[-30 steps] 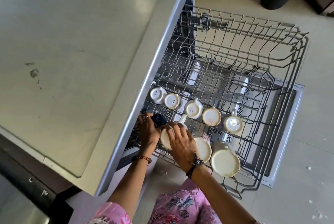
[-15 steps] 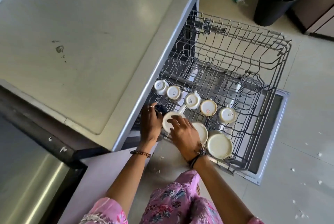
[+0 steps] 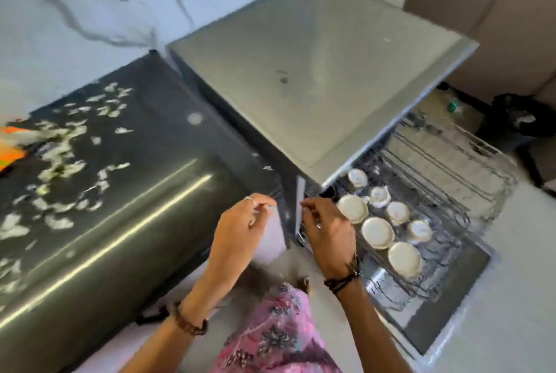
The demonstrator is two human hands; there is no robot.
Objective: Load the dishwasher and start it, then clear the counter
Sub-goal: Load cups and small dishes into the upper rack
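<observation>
Your hands have come off the cups: a second ago both worked in the rack [image 3: 469,192], now the left hand [image 3: 240,231] and right hand [image 3: 328,234] hover empty at centre frame, fingers loosely curled. That suggests more loading ahead. The rack, at right, extends lengthwise toward the lower right, cups [image 3: 377,232] mouth-down near you.

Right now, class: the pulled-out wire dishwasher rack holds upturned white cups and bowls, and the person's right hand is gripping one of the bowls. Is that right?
Not quite. The head view shows the wire dishwasher rack holding upturned white cups and bowls, but the right hand grips nothing; it is beside them, clear of the bowls.
</observation>
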